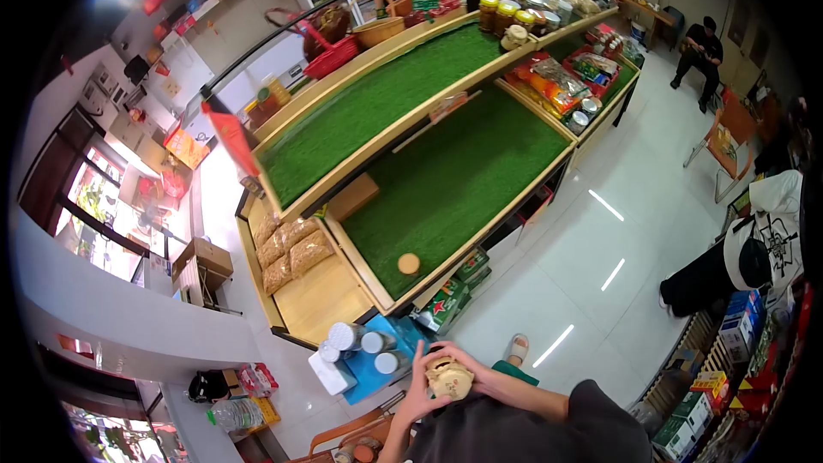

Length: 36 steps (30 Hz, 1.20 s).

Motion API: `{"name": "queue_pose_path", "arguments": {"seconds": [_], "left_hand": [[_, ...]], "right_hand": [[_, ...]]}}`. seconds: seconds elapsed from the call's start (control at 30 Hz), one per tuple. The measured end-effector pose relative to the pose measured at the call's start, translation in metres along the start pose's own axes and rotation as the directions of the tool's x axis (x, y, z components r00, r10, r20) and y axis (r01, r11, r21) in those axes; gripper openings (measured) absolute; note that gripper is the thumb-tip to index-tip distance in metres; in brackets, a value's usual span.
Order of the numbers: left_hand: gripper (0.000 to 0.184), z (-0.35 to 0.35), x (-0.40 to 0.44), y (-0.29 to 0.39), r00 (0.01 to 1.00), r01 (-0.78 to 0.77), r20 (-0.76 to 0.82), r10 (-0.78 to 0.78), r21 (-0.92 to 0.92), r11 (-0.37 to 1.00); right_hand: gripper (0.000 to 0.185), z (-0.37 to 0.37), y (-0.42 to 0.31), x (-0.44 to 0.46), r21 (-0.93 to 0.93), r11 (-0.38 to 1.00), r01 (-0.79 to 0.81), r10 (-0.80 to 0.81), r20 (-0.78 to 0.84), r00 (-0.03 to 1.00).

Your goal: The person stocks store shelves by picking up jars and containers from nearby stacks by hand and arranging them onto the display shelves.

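A jar with a cream paper-like cover (452, 381) is held between both hands, low in the view. My left hand (418, 393) wraps its left side, fingers curled against it. Over its upper right side lies my right hand (461, 355), with the fingers bent round it. The jar's body is mostly hidden by the cover and the hands. Left of the hands, several white-lidded jars (377, 342) stand on a blue surface (370, 383). A single tan-lidded jar (409, 264) sits on the lower green turf shelf (463, 180).
A wooden display stand (407, 124) has an upper turf tier and honey-coloured jars (506, 13) at its far end. Bagged goods (291, 244) lie on its near left section. Green cartons (444, 304) stand below. A seated person (705, 50) and chair (724, 141) are right.
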<state>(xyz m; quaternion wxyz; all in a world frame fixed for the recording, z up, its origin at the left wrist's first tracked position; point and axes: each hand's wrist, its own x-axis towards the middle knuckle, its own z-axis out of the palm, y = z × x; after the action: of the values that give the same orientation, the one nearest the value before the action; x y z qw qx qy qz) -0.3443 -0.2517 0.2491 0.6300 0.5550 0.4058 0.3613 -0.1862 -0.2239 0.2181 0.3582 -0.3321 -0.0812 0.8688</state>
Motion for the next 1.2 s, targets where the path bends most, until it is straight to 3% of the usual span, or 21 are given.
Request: {"name": "queue_pose_path", "arguments": {"seconds": [0.07, 0.13, 0.23, 0.33, 0.4, 0.43, 0.53, 0.67, 0.7, 0.8, 0.83, 0.93, 1.0, 1.03, 1.07, 1.13, 1.17, 1.2], "left_hand": [[0.093, 0.043, 0.032, -0.001, 0.994, -0.009, 0.107, 0.0, 0.088, 0.996], [0.086, 0.086, 0.065, -0.004, 0.975, -0.074, 0.217, 0.038, 0.163, 0.984], [0.078, 0.142, 0.106, -0.011, 0.945, -0.02, 0.327, 0.014, 0.017, 1.0], [0.071, 0.186, 0.141, -0.02, 0.898, 0.079, 0.44, -0.017, -0.123, 0.989], [0.066, 0.209, 0.158, -0.017, 0.866, 0.183, 0.492, -0.083, -0.157, 0.971], [0.062, 0.217, 0.165, -0.016, 0.846, 0.225, 0.517, -0.131, -0.123, 0.967], [0.062, 0.236, 0.183, -0.037, 0.808, 0.362, 0.541, -0.234, -0.142, 0.921], [0.063, 0.252, 0.209, -0.054, 0.798, 0.469, 0.495, -0.343, -0.154, 0.87], [0.064, 0.256, 0.218, -0.041, 0.777, 0.492, 0.501, -0.382, -0.102, 0.865], [0.065, 0.263, 0.251, -0.03, 0.72, 0.575, 0.523, -0.456, -0.082, 0.814], [0.066, 0.265, 0.261, -0.026, 0.744, 0.536, 0.506, -0.438, -0.059, 0.842], [0.073, 0.26, 0.299, -0.039, 0.788, 0.446, 0.491, -0.372, -0.037, 0.894], [0.081, 0.256, 0.327, -0.036, 0.853, 0.17, 0.503, -0.137, -0.019, 0.985], [0.084, 0.253, 0.345, -0.021, 0.882, -0.1, 0.471, 0.02, 0.145, 0.984], [0.084, 0.251, 0.365, -0.022, 0.886, -0.103, 0.463, 0.032, 0.13, 0.986], [0.08, 0.243, 0.4, -0.014, 0.93, -0.145, 0.367, 0.019, 0.319, 0.937], [0.073, 0.241, 0.413, -0.011, 0.951, -0.233, 0.277, 0.139, 0.341, 0.911], [0.073, 0.239, 0.43, -0.007, 0.955, -0.222, 0.267, 0.132, 0.345, 0.912]], "right_hand": [[0.035, -0.051, -0.012, -0.022, 0.009, 0.997, 0.071, -0.071, -0.029, 0.997], [0.035, -0.081, -0.048, -0.058, 0.251, 0.964, 0.084, -0.051, -0.135, 0.99], [0.037, -0.114, -0.083, -0.111, 0.25, 0.947, 0.202, -0.151, -0.209, 0.966], [0.05, -0.162, -0.09, -0.135, 0.152, 0.928, 0.341, -0.296, -0.257, 0.92], [0.063, -0.175, -0.101, -0.157, -0.16, 0.9, 0.405, -0.434, -0.4, 0.807], [0.07, -0.173, -0.109, -0.174, -0.141, 0.891, 0.431, -0.452, -0.35, 0.82], [0.072, -0.185, -0.114, -0.199, -0.231, 0.855, 0.465, -0.519, -0.385, 0.763], [0.056, -0.209, -0.117, -0.19, -0.287, 0.818, 0.498, -0.575, -0.389, 0.72], [0.058, -0.196, -0.133, -0.195, -0.155, 0.822, 0.548, -0.558, -0.414, 0.719], [0.056, -0.213, -0.164, -0.179, -0.056, 0.84, 0.54, -0.512, -0.413, 0.754], [0.069, -0.215, -0.177, -0.174, -0.166, 0.853, 0.496, -0.515, -0.431, 0.741], [0.069, -0.217, -0.227, -0.158, -0.171, 0.878, 0.447, -0.476, -0.42, 0.773], [0.069, -0.23, -0.259, -0.138, -0.127, 0.895, 0.427, -0.442, -0.376, 0.814], [0.07, -0.232, -0.277, -0.127, -0.14, 0.903, 0.406, -0.427, -0.384, 0.818], [0.072, -0.232, -0.296, -0.117, -0.148, 0.91, 0.386, -0.412, -0.393, 0.822], [0.073, -0.23, -0.335, -0.099, -0.244, 0.914, 0.323, -0.394, -0.358, 0.846], [0.074, -0.229, -0.352, -0.089, -0.324, 0.908, 0.264, -0.37, -0.328, 0.869], [0.074, -0.229, -0.367, -0.079, -0.321, 0.912, 0.254, -0.358, -0.324, 0.875]]}}
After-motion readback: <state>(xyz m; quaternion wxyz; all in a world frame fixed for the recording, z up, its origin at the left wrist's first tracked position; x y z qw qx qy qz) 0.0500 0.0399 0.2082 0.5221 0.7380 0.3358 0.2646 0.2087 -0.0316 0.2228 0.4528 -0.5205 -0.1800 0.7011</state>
